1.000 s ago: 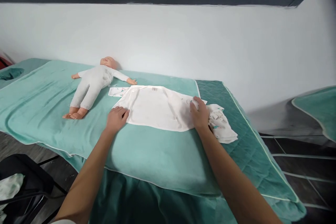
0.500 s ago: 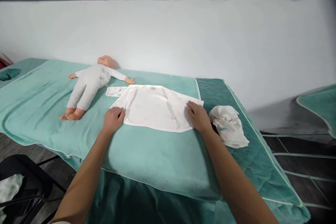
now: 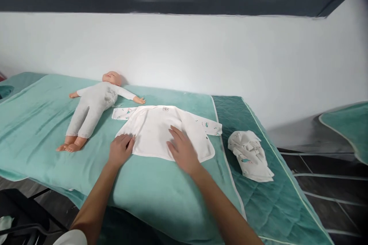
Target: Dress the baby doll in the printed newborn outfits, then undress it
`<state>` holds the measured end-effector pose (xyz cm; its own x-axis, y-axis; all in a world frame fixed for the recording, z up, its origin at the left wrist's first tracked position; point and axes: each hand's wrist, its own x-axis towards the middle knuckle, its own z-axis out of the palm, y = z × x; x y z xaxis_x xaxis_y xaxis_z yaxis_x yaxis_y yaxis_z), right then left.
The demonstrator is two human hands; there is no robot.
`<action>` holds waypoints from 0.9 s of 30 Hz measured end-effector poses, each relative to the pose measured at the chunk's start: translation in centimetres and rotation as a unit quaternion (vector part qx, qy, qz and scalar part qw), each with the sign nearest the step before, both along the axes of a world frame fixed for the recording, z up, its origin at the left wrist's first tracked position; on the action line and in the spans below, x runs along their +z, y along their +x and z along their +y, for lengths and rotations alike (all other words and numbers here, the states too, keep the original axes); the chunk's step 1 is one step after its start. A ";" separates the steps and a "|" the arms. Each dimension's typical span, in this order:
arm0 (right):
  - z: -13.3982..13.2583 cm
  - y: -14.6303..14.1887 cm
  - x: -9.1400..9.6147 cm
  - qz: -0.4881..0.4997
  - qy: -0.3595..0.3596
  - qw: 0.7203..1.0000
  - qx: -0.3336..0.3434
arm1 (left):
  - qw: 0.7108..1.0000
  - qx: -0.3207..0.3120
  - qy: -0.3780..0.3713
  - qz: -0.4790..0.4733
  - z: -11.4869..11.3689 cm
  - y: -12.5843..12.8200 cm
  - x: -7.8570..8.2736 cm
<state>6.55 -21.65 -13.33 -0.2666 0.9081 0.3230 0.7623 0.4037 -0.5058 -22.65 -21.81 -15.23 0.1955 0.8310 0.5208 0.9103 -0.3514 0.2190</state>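
Observation:
A white baby shirt (image 3: 155, 134) lies spread on the light green blanket, its printed sleeves out to both sides and a small label mark at the neck. My left hand (image 3: 122, 149) rests on the shirt's lower left corner, fingers laid over the cloth and the thumb close beside them. Above or on the lower right half of the shirt is my right hand (image 3: 184, 151), its fingers stretched out and apart; whether it touches the fabric I cannot tell. A baby doll (image 3: 96, 99) in white clothing lies on its back to the left, one hand near the left sleeve.
A crumpled white printed cloth (image 3: 251, 157) lies on the darker quilted cover (image 3: 276, 199) at the right. The light green blanket (image 3: 149, 187) covers the bed, which stands against a white wall (image 3: 184, 53). A black chair (image 3: 23, 214) is at lower left.
My right hand has moved left from the shirt's right side to its lower middle, uncovering the right sleeve and side edge. My left hand stays at the left corner. The view has tilted up slightly.

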 end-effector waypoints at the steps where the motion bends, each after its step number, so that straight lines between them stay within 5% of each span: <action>1: 0.8 -1.6 0.1 -0.031 -0.024 0.999 -0.019 | 1.000 -0.002 -0.001 -0.004 0.0 0.0 0.0; 4: 4.7 -4.6 -0.4 -0.121 -0.091 0.979 -0.134 | 1.000 0.000 0.001 -0.022 0.0 -0.1 -0.1; 9: 10.3 -4.7 -1.6 -0.136 -0.126 0.961 -0.204 | 0.998 -0.012 0.041 -0.040 -0.1 -0.2 0.0; 19: 8.5 -5.0 -2.3 -0.181 -0.077 0.958 -0.209 | 0.994 -0.035 0.048 -0.086 0.0 -0.4 -0.1; 27: 11.9 -4.5 -2.7 -0.155 -0.116 0.950 -0.245 | 0.995 -0.023 0.025 -0.092 -0.1 -0.4 -0.3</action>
<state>2.03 -9.72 -16.05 0.1562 0.9849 0.0743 0.9570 -0.1323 -0.2583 -23.04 -21.91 -15.53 0.1313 0.7958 0.5912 0.8390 -0.4069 0.3613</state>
